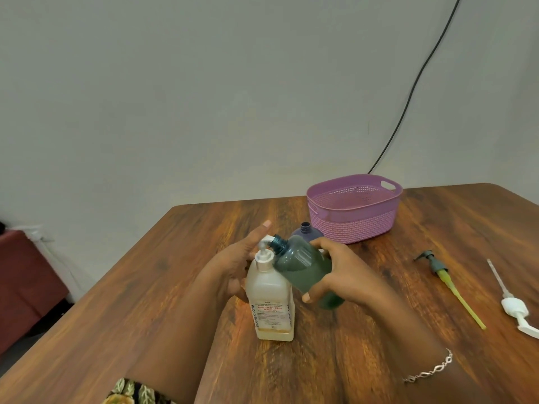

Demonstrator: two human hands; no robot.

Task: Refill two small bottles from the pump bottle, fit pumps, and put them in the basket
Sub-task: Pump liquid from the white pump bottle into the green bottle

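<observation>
Teal bottle [303,266]: my right hand [344,271] grips it, tilted, mouth pointing left at the spout [268,238].
Pump bottle [271,298]: upright, clasped by my left hand [233,266].

My left hand [233,266] cups the pump bottle [271,298], thumb raised; my right hand [347,272] grips the tilted small bottle [303,266].

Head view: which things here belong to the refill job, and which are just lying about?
Job: pump bottle, teal bottle in the right hand, purple bottle, grey pump, white pump, pink basket.
Lying about: black cable, dark red seat.
</observation>
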